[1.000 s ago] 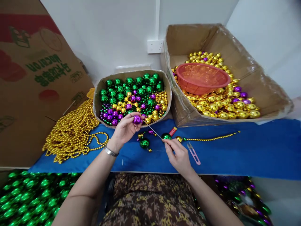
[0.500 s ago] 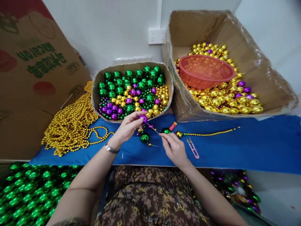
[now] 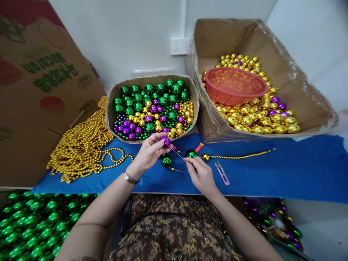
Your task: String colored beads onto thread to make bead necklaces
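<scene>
Between the thumb and fingers of my left hand is a shiny purple bead. My right hand pinches a thin needle whose far end meets the purple bead; whether it passes through the hole cannot be seen. Around them lie strung beads: a large green bead below my left hand, another green bead behind my right fingertips, and a gold bead leading to a gold bead chain on the right. A small gold bead sits on the loose thread.
A cardboard box of mixed beads stands behind my hands. Right of it, a larger box holds gold beads and a red basket. Pink thread snips lie right on the blue cloth; gold bead strands are heaped left.
The view has shifted slightly. Both hands keep their grips, the purple bead still in the left and the needle still in the right, with little movement.
</scene>
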`<state>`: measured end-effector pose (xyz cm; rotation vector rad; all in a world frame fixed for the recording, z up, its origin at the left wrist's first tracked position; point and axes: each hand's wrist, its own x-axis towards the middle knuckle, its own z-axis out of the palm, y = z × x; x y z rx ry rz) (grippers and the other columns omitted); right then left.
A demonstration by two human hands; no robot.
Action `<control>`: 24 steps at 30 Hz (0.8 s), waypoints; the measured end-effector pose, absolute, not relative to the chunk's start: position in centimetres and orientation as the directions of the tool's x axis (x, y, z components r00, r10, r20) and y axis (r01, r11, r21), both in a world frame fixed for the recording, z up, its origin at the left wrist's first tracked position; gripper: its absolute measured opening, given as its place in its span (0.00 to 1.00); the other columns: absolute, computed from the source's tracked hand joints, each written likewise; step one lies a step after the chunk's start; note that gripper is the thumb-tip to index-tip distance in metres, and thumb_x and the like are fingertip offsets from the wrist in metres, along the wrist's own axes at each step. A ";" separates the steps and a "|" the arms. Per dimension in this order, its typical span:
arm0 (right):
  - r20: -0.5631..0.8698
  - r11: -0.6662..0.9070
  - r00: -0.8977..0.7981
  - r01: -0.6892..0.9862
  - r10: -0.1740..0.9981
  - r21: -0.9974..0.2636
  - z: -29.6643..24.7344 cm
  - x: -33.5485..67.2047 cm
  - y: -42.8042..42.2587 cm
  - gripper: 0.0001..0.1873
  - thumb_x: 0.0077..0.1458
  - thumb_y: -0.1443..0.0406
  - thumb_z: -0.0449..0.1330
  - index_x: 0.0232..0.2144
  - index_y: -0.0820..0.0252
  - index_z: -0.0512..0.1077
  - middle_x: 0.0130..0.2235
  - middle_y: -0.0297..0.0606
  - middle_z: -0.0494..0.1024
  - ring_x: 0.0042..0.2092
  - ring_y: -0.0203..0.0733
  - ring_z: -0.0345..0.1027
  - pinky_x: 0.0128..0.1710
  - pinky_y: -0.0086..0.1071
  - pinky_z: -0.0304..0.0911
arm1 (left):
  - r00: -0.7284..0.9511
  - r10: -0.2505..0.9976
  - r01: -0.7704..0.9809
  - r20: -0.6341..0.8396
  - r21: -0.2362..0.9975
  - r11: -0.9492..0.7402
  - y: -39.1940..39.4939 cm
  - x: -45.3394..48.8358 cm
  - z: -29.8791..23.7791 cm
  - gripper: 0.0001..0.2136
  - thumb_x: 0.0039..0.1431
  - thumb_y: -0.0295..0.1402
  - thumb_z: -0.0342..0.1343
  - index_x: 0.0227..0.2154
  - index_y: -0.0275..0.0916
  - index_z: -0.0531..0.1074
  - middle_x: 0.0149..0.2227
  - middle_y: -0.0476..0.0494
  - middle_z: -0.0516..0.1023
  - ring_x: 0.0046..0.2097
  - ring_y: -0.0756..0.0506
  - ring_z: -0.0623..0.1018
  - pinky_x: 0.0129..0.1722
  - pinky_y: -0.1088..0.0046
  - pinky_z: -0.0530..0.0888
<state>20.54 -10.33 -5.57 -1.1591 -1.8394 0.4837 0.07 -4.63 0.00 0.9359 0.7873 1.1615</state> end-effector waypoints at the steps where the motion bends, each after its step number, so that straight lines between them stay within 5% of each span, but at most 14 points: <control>1: 0.469 0.487 -0.173 0.507 0.866 -0.711 -5.6 20.5 -10.3 0.12 0.65 0.65 0.50 0.43 0.56 0.73 0.38 0.39 0.77 0.39 0.39 0.73 0.41 0.31 0.68 | 0.221 0.974 -0.405 -0.047 0.904 0.136 -4.6 0.1 -0.1 0.15 0.53 0.34 0.64 0.43 0.37 0.75 0.41 0.41 0.79 0.38 0.47 0.81 0.38 0.73 0.79; 16: 0.486 0.501 -0.172 0.504 0.857 -0.704 -5.8 20.5 -10.3 0.11 0.64 0.66 0.51 0.43 0.56 0.72 0.38 0.40 0.77 0.39 0.40 0.72 0.41 0.32 0.68 | 0.245 0.968 -0.289 0.051 0.957 0.022 -5.9 0.4 -1.1 0.17 0.51 0.33 0.66 0.45 0.39 0.75 0.47 0.39 0.78 0.42 0.44 0.81 0.41 0.68 0.79; 20: 0.456 0.468 -0.152 0.483 0.877 -0.740 -5.6 20.8 -10.2 0.10 0.64 0.65 0.52 0.42 0.56 0.72 0.37 0.39 0.77 0.38 0.39 0.72 0.41 0.32 0.68 | 0.308 0.948 -0.228 0.078 0.974 -0.006 -5.0 0.1 -0.5 0.18 0.57 0.40 0.60 0.49 0.40 0.73 0.50 0.36 0.76 0.46 0.43 0.79 0.43 0.67 0.78; 22: 0.448 0.444 -0.118 0.492 0.886 -0.749 -5.6 21.0 -10.1 0.10 0.64 0.65 0.52 0.42 0.57 0.72 0.36 0.39 0.77 0.38 0.40 0.72 0.41 0.32 0.68 | 0.275 0.949 -0.085 0.154 0.987 -0.136 -3.1 -0.1 0.5 0.18 0.61 0.44 0.53 0.49 0.39 0.72 0.50 0.36 0.76 0.45 0.44 0.78 0.41 0.68 0.77; 24: 0.455 0.433 -0.086 0.505 0.886 -0.747 -5.7 21.2 -9.9 0.10 0.64 0.65 0.52 0.42 0.57 0.72 0.36 0.39 0.77 0.38 0.40 0.73 0.42 0.33 0.68 | 0.237 0.936 0.254 0.259 0.914 -0.317 -0.2 0.2 1.5 0.16 0.64 0.41 0.50 0.46 0.38 0.74 0.45 0.37 0.79 0.42 0.45 0.78 0.40 0.69 0.76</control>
